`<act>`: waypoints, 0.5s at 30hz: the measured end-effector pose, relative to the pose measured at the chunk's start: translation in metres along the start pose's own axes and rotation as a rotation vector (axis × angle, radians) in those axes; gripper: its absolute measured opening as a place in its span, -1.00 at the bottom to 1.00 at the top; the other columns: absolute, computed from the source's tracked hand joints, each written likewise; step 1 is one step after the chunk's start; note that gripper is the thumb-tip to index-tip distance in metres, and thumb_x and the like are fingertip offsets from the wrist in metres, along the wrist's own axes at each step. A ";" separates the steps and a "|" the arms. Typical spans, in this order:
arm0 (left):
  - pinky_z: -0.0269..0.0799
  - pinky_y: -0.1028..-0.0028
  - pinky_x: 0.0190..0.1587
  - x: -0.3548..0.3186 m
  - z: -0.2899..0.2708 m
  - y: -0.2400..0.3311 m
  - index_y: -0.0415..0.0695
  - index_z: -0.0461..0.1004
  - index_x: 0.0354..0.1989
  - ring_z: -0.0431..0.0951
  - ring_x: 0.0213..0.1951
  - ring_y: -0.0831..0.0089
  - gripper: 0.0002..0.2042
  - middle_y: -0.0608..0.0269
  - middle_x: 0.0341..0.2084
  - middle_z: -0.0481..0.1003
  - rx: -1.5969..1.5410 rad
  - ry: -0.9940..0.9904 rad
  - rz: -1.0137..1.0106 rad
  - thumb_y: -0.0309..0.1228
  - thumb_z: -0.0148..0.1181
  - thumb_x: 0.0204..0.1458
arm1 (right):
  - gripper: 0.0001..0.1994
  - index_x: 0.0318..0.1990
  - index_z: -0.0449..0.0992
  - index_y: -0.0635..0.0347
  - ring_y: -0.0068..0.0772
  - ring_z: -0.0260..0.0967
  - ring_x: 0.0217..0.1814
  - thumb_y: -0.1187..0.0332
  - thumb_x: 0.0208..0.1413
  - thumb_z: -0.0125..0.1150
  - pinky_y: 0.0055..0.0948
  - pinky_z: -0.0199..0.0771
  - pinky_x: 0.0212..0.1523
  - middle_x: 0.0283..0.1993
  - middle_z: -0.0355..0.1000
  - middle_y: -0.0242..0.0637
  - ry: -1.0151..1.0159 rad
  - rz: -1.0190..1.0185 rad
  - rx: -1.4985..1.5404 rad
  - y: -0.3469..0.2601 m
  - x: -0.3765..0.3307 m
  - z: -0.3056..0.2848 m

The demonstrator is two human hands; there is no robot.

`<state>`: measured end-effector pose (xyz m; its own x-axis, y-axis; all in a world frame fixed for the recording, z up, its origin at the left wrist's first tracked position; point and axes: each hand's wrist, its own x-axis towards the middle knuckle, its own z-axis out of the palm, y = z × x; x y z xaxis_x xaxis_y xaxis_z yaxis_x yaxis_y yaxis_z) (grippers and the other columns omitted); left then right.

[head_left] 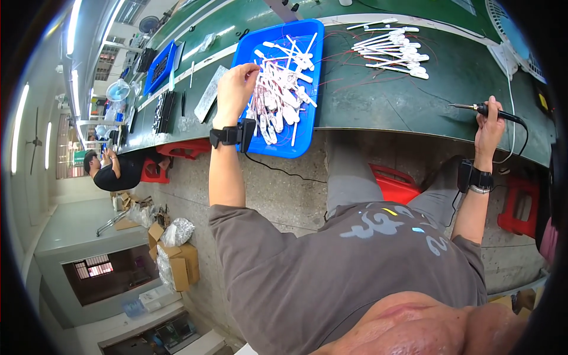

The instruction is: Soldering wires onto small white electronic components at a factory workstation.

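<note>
My right hand grips a soldering iron by its black handle. Its metal tip points left over the green tabletop. Above the left side of a blue tray is my left hand, thumb and fingertips pinched together. What they hold, if anything, is too small to make out. Heaped in the tray are many slim white plastic parts with thin reddish wires. Farther right on the table, a fanned pile of similar white parts lies with thin red wires trailing from it.
A fan stands at the table's far right. Left of the tray lie a flat grey plate and black parts. Another blue tray sits farther along the bench. A co-worker sits at far left. Red stools stand below.
</note>
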<state>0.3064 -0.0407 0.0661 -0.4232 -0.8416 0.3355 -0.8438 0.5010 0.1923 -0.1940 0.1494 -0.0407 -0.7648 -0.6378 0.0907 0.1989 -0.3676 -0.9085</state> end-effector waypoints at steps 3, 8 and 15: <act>0.48 0.32 -0.23 -0.005 -0.016 0.011 -0.09 0.61 -0.26 0.59 -0.32 0.16 -0.86 0.10 -0.37 0.59 0.103 0.077 0.053 -0.39 0.19 0.03 | -0.81 -0.38 0.43 0.12 -0.80 -0.05 -0.62 0.27 0.25 0.15 -0.70 -0.04 -0.59 -0.53 0.20 -0.57 0.008 0.003 0.000 -0.001 0.000 0.001; 0.48 0.32 -0.24 -0.006 -0.015 0.007 -0.09 0.60 -0.25 0.59 -0.33 0.18 -0.86 0.12 -0.38 0.59 0.093 0.150 0.056 -0.39 0.20 0.04 | -0.82 -0.38 0.43 0.12 -0.81 -0.03 -0.61 0.27 0.25 0.15 -0.70 -0.03 -0.59 -0.52 0.20 -0.56 0.010 -0.004 -0.011 -0.001 0.000 -0.002; 0.47 0.30 -0.26 -0.006 0.001 0.002 -0.09 0.60 -0.30 0.58 -0.34 0.20 -0.89 0.17 -0.45 0.56 0.112 0.339 0.020 -0.40 0.19 0.05 | -0.82 -0.35 0.43 0.15 -0.80 -0.02 -0.60 0.28 0.24 0.15 -0.70 -0.01 -0.57 -0.51 0.22 -0.55 0.001 -0.010 0.002 0.002 0.001 -0.002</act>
<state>0.3072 -0.0349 0.0633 -0.3225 -0.7073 0.6291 -0.8753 0.4758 0.0862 -0.1958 0.1496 -0.0434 -0.7672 -0.6336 0.0996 0.1921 -0.3751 -0.9069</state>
